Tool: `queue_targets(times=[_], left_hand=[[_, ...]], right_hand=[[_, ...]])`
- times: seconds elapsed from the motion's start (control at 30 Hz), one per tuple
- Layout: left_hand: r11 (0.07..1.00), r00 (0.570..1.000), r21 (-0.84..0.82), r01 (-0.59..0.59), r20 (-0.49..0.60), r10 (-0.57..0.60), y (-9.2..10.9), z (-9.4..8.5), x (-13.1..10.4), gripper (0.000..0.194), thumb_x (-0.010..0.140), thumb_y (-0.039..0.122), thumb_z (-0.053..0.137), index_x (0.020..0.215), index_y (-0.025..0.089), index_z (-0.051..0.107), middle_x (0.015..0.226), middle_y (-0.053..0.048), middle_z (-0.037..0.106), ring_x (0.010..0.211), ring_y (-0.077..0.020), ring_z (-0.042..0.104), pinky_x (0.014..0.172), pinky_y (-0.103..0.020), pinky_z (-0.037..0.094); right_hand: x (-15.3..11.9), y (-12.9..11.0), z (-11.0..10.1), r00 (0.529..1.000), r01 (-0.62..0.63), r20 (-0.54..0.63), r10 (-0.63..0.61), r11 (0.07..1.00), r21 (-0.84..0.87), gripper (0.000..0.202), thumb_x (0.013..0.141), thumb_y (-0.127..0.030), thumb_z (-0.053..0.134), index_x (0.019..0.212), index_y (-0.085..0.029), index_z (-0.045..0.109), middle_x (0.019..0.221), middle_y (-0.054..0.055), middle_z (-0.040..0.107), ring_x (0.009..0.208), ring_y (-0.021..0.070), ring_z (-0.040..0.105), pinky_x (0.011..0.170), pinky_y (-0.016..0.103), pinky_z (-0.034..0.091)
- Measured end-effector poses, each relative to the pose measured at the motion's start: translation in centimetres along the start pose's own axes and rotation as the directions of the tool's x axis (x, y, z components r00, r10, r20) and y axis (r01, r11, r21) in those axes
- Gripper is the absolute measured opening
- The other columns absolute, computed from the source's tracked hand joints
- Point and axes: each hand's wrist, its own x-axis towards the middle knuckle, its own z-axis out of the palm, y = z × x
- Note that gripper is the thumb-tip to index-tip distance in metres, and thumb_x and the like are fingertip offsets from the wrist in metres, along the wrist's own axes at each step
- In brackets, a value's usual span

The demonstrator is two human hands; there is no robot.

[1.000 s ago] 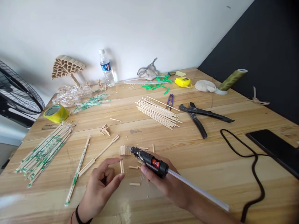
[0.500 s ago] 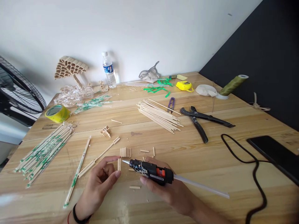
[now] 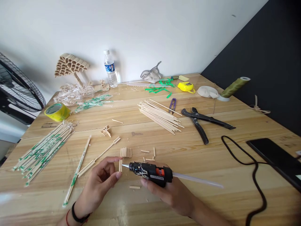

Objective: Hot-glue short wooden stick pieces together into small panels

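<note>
Between thumb and index finger my left hand (image 3: 100, 182) pinches a pair of short wooden stick pieces (image 3: 120, 165), held upright side by side. My right hand (image 3: 169, 191) is wrapped round a black hot glue gun (image 3: 150, 172), a clear glue stick (image 3: 199, 180) poking out of its back. The gun's metal nozzle meets the stick pieces at about mid-length. Just beyond them lies a row of short sticks (image 3: 126, 152) set side by side. Loose cut pieces (image 3: 134, 187) are scattered around the gun.
Wrapped chopsticks (image 3: 44, 150) and yellow tape (image 3: 57, 112) lie left. Bare sticks (image 3: 161, 117), purple snips (image 3: 172, 105) and black cutters (image 3: 204, 121) are beyond my right hand. A cable (image 3: 256, 179) and phone (image 3: 275, 157) lie right. A stick-built tree model (image 3: 70, 67) and bottle (image 3: 110, 69) stand behind.
The glue gun has shifted slightly left, bringing its nozzle from just beside the stick pieces onto them. My left hand keeps its pinch, and the view has moved a little.
</note>
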Motion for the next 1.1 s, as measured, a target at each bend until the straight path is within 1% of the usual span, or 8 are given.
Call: queue_targets(times=[0.17, 0.33, 0.53, 0.7, 0.97, 1.1], left_hand=[[1.000, 1.000, -0.004, 0.010, -0.015, -0.011, -0.12, 0.00, -0.05, 0.040, 0.096, 0.049, 0.073, 0.122, 0.019, 0.072, 0.061, 0.007, 0.048, 0.053, -0.0106, 0.042, 0.051, -0.022, 0.030], [1.000, 1.000, -0.015, 0.014, -0.025, -0.014, -0.21, 0.02, 0.05, 0.039, 0.096, 0.048, 0.073, 0.123, 0.019, 0.071, 0.061, 0.008, 0.047, 0.053, -0.0104, 0.041, 0.051, -0.021, 0.030], [0.999, 0.999, -0.024, 0.026, -0.020, -0.027, -0.81, -0.06, 0.08, 0.042, 0.096, 0.049, 0.073, 0.125, 0.018, 0.069, 0.062, 0.008, 0.046, 0.054, -0.0100, 0.041, 0.051, -0.021, 0.029], [0.999, 1.000, -0.035, 0.023, -0.013, -0.024, -0.70, 0.06, 0.09, 0.043, 0.096, 0.049, 0.073, 0.124, 0.018, 0.069, 0.062, 0.009, 0.044, 0.053, -0.0094, 0.040, 0.050, -0.020, 0.029], [0.999, 1.000, -0.033, 0.025, -0.015, -0.026, -0.86, 0.08, 0.13, 0.043, 0.095, 0.049, 0.074, 0.124, 0.017, 0.069, 0.062, 0.009, 0.044, 0.053, -0.0093, 0.039, 0.050, -0.020, 0.027], [0.999, 1.000, -0.028, 0.025, -0.016, -0.026, -0.95, 0.02, 0.07, 0.043, 0.096, 0.049, 0.074, 0.125, 0.017, 0.069, 0.063, 0.009, 0.044, 0.053, -0.0091, 0.040, 0.050, -0.020, 0.029]], right_hand=[[0.06, -0.20, -0.10, 1.000, -0.017, 0.017, 0.016, 1.000, 0.018, 0.021, 0.100, -0.042, 0.060, 0.093, -0.024, 0.068, 0.088, 0.002, 0.072, 0.085, 0.0246, 0.066, 0.081, 0.035, 0.054], [0.07, -0.24, -0.16, 0.999, -0.019, 0.051, 0.017, 0.999, 0.041, 0.022, 0.100, -0.040, 0.057, 0.089, -0.023, 0.064, 0.082, 0.001, 0.066, 0.078, 0.0219, 0.062, 0.076, 0.033, 0.051], [0.31, -0.44, -0.25, 0.998, -0.029, 0.065, 0.022, 0.994, 0.107, 0.020, 0.100, -0.040, 0.059, 0.091, -0.023, 0.064, 0.086, 0.002, 0.065, 0.081, 0.0218, 0.060, 0.076, 0.032, 0.048], [0.33, -0.58, -0.30, 0.995, -0.035, 0.098, 0.022, 0.990, 0.135, 0.020, 0.100, -0.039, 0.058, 0.090, -0.023, 0.062, 0.082, 0.000, 0.061, 0.078, 0.0206, 0.056, 0.076, 0.031, 0.046], [0.33, -0.71, -0.29, 0.995, -0.048, 0.099, 0.032, 0.984, 0.170, 0.019, 0.099, -0.038, 0.059, 0.090, -0.023, 0.063, 0.082, 0.000, 0.060, 0.078, 0.0204, 0.056, 0.077, 0.031, 0.046], [0.23, -0.98, -0.33, 0.993, -0.073, 0.104, 0.055, 0.982, 0.176, 0.020, 0.099, -0.039, 0.060, 0.087, -0.023, 0.063, 0.086, 0.001, 0.065, 0.081, 0.0215, 0.058, 0.077, 0.032, 0.046]])
